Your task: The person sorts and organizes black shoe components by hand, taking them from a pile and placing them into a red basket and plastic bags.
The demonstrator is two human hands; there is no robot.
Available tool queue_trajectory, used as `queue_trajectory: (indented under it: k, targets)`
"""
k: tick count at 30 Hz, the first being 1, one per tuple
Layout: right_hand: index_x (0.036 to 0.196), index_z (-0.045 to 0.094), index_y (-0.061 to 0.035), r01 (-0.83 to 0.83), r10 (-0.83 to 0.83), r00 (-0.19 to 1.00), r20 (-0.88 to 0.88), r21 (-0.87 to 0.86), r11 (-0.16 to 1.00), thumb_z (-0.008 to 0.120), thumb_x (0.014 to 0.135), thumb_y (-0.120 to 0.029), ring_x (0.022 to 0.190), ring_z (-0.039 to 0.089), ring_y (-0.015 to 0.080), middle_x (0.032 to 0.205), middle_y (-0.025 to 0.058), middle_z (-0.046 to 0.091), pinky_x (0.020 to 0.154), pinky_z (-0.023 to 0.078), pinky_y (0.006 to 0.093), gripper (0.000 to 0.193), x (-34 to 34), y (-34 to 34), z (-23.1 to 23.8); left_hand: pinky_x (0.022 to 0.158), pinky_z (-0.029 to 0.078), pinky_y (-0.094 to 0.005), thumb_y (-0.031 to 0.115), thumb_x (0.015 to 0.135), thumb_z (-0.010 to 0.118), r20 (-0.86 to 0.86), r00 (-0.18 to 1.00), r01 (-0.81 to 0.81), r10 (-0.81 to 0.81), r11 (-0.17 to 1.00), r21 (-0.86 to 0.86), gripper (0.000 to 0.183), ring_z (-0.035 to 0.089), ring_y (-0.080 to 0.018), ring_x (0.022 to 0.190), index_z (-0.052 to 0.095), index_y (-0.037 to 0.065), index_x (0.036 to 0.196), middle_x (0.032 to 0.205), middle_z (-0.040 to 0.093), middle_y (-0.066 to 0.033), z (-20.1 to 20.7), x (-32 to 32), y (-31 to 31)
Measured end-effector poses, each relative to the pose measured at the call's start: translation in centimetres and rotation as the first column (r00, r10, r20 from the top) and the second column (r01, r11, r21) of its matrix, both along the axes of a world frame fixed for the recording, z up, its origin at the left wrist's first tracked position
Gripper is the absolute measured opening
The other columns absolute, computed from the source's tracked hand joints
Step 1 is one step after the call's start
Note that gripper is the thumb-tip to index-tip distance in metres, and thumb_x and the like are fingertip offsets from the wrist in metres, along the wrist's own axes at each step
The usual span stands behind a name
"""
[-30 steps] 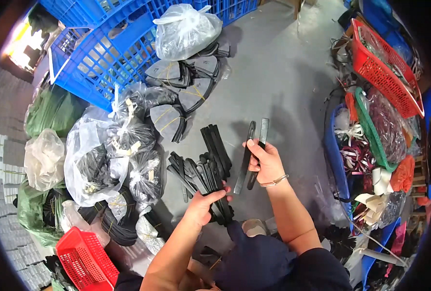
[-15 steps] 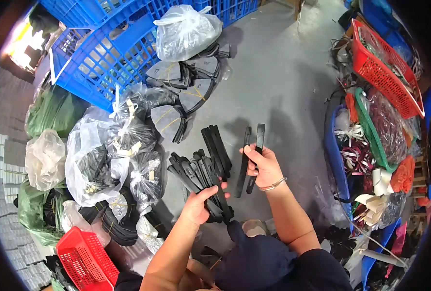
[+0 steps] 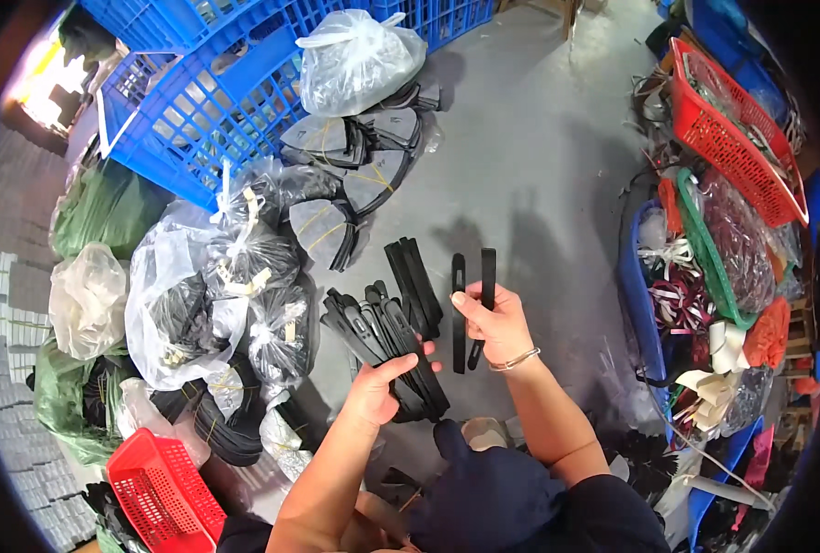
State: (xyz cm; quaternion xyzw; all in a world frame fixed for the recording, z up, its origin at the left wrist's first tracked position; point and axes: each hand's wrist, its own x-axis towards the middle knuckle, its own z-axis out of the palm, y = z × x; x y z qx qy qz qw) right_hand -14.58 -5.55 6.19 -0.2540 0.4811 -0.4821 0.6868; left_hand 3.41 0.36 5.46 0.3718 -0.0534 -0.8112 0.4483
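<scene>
My left hand is closed around a fanned bundle of flat black strips, some with a small slot near the rounded end. Just beyond the bundle are more dark strips; whether they are held or lie on the floor I cannot tell. To the right, my right hand pinches two black strips between thumb and fingers. The nearer-left strip shows its slotted face, and the plainer strip stands beside it, slightly apart. A bracelet circles my right wrist.
Grey floor stretches ahead. On the left are clear bags of black parts, banded stacks of grey pieces, blue crates and a red basket. Along the right stand a red basket and a blue tub of scraps.
My right hand has shifted slightly left, toward the bundle, and the slotted strip in it has turned to show its face. The strips in my left hand sit a little more closely together.
</scene>
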Motion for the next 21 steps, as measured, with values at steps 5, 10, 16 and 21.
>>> queue_trajectory:
  k: [5,10,16,21]
  targets:
    - [0.078,0.054,-0.0059,-0.020,0.020,0.999,-0.039,-0.017,1.000,0.069,0.077,-0.013,0.049,0.033,0.0008,0.060,-0.0074,0.043,0.041,0.023,0.0179,0.017,0.1,0.4,0.2,0.076,0.051,-0.0416,0.002,0.076,0.062,0.003,1.000,0.010,-0.010,1.000,-0.016,0.031,0.061,-0.0311,0.088,0.054,0.001,0.106,0.099,0.061,-0.0139,0.1,0.1,0.1]
    - [0.094,0.048,-0.0058,-0.083,0.079,0.986,-0.147,-0.022,0.996,0.057,0.084,-0.016,0.055,0.043,0.0033,0.067,-0.0014,0.055,0.046,0.031,0.0192,0.016,0.5,0.8,1.0,0.077,0.050,-0.0431,0.002,0.076,0.062,0.001,0.999,0.032,-0.032,0.999,-0.025,0.032,0.061,-0.0318,0.089,0.054,0.001,0.107,0.100,0.061,-0.0144,-0.2,0.5,0.1]
    - [0.086,0.049,-0.0027,-0.255,0.238,0.959,-0.154,-0.102,0.961,0.059,0.084,-0.015,0.062,0.048,0.0050,0.068,-0.0026,0.052,0.052,0.039,0.0211,0.016,1.5,2.1,1.3,0.077,0.050,-0.0426,0.002,0.076,0.063,-0.002,1.000,0.016,-0.016,1.000,-0.019,0.032,0.061,-0.0316,0.088,0.054,0.001,0.107,0.100,0.062,-0.0132,0.5,0.8,-0.1]
    - [0.078,0.055,-0.0039,-0.363,0.318,0.904,-0.287,-0.120,0.924,0.076,0.067,-0.023,0.056,0.042,0.0046,0.061,-0.0045,0.046,0.051,0.036,0.0205,0.030,1.8,3.4,-1.1,0.081,0.048,-0.0350,0.005,0.076,0.065,0.075,0.995,-0.066,0.072,0.995,-0.074,0.031,0.060,-0.0224,0.090,0.055,0.001,0.105,0.099,0.062,-0.0095,0.5,0.9,-0.3]
